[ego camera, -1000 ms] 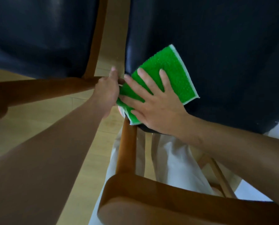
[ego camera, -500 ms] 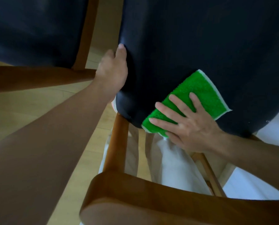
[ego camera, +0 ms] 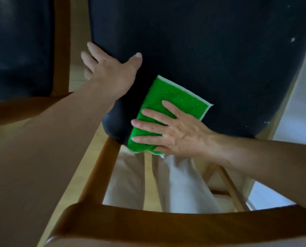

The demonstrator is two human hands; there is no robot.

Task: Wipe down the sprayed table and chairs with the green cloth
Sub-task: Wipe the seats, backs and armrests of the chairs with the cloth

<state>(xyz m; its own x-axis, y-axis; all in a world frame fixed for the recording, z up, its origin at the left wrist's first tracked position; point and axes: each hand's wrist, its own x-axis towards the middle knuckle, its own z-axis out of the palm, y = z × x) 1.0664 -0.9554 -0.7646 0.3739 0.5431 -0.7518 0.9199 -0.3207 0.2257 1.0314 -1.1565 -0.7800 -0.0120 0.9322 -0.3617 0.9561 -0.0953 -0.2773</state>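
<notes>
Looking down from the bottom of the frame, I'm seeing the wooden chair back rail lying nearest me. Above it, at centre, my right hand is pressing the green cloth flat, fingers straight and spread, against the near edge of the dark seat cushion. My left hand, centre left, is resting open on the cushion's left edge; its fingertips are blurring, so I can't say whether they're curling under.
</notes>
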